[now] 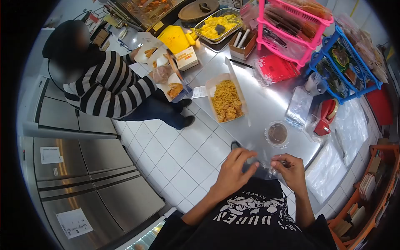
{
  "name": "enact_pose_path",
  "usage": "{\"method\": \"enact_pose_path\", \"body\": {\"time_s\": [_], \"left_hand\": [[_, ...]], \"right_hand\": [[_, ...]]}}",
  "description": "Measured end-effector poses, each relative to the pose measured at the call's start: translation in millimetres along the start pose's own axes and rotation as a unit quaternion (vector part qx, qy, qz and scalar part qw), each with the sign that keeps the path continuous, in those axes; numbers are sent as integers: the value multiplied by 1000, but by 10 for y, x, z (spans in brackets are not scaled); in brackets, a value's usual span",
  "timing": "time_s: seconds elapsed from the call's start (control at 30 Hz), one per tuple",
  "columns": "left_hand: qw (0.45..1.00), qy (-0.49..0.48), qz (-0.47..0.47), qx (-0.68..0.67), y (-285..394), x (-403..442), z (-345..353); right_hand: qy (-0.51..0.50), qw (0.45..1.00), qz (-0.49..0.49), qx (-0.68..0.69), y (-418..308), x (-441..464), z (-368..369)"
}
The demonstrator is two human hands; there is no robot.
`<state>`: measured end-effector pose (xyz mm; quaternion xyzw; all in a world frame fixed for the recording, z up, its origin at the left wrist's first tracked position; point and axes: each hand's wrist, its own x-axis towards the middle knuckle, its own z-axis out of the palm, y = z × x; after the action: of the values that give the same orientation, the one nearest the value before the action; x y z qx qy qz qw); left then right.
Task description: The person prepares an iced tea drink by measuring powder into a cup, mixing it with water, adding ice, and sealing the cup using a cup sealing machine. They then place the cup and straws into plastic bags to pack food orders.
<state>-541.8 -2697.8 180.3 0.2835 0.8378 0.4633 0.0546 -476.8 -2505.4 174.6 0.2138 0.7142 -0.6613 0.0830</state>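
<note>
Clear, crinkled plastic [273, 170] is pinched in the fingers of my right hand [290, 167], just in front of my shirt. My left hand [236, 171] is beside it, fingers apart and curved, with nothing visible in its grasp. Beyond my hands, a round clear container with brown contents [278, 133] stands on the steel table [254, 125]. Farther off to the left lies an open paper box of noodles and fried pieces [226, 101].
A co-worker in a striped top [112, 83] holds open food boxes at the left. Pink [291, 35] and blue racks [348, 68], a red tape dispenser [326, 117] and plastic sheets [327, 171] are on the right. Steel cabinets [91, 179] line the left.
</note>
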Motion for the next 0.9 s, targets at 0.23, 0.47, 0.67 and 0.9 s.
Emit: {"method": "enact_pose_path", "body": {"time_s": [0.23, 0.47, 0.67, 0.9], "left_hand": [[964, -44, -172, -200, -364, -191, -276], [964, -89, -205, -146, -941, -261, -911], [946, -49, -229, -225, -1258, -285, -1040], [930, -131, -238, -249, -1422, -236, -1179]], "right_hand": [[-107, 987, -25, 116, 74, 246, 765], [-109, 985, 50, 128, 24, 528, 1477], [-84, 988, 30, 125, -97, 610, 1819], [-24, 1000, 18, 5, -154, 636, 1822]]}}
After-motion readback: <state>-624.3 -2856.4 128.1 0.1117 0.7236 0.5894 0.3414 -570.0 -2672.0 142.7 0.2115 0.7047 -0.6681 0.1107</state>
